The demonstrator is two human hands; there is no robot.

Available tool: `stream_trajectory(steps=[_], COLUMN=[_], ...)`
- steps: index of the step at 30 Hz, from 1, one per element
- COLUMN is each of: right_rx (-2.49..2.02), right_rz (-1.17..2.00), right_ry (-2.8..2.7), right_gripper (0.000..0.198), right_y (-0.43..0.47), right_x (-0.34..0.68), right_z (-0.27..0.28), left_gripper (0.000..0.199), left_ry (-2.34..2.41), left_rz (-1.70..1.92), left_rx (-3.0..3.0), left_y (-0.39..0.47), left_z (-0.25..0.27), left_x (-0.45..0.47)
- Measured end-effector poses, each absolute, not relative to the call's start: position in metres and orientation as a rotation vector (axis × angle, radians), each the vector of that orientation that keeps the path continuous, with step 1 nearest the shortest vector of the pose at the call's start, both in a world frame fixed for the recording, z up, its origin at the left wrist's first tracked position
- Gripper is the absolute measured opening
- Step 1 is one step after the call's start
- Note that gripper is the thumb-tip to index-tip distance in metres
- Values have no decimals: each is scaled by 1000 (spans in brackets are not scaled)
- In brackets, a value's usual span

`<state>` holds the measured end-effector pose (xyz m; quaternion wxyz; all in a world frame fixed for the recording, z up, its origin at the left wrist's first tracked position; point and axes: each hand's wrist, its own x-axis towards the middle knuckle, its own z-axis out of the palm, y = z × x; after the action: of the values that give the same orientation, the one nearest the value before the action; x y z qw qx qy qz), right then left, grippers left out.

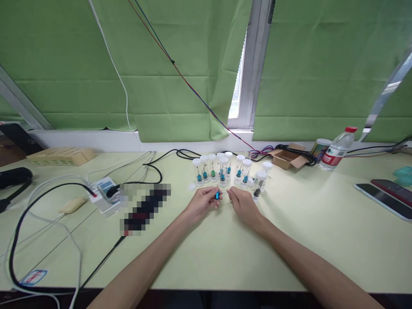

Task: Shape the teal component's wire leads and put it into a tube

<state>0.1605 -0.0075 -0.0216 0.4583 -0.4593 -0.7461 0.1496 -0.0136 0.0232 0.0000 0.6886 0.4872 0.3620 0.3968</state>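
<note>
My left hand is closed round a small shiny blue cylindrical part, from whose top a thin lead sticks up. Close beside it on the right, my right hand is pinched, its fingertips at a thin pale strand that reaches toward the blue part. What lies between those fingertips is too small to make out. Just beyond both hands stand several clear tubes with white caps, most holding a blue part with a thin lead. One tube holds a green part, and the nearest tube on the right a dark one.
A loose white cap lies left of the tubes. Behind them run black cables, beside an open cardboard box and a water bottle. Two phones lie far right. A power strip and cords occupy the left.
</note>
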Motion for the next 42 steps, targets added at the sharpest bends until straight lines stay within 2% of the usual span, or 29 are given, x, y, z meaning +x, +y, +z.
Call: stream_trajectory(steps=[10, 23, 30, 34, 38, 42], right_rx=[-1109, -1116, -1059, -1084, -1113, -1148], right_rz=[254, -141, -335, -184, 166, 413], right_ry=[-1920, -2089, -2153, -2111, -1980, -1852], right_gripper=[29, 28, 28, 28, 30, 33], right_y=[-7, -6, -6, -6, -6, -7], right_x=[163, 168, 168, 168, 167, 164], right_z=[-22, -15, -11, -12, -19, -22], left_gripper=[32, 29, 16, 19, 31, 34], left_ry=[824, 889, 929, 912, 867, 838], left_rz=[849, 792, 765, 777, 825, 888], left_rx=[1125, 1093, 942, 970, 1158, 1321], left_y=[24, 24, 26, 26, 23, 22], left_z=[1, 6, 10, 8, 6, 5], left_x=[-16, -18, -18, -18, -18, -18])
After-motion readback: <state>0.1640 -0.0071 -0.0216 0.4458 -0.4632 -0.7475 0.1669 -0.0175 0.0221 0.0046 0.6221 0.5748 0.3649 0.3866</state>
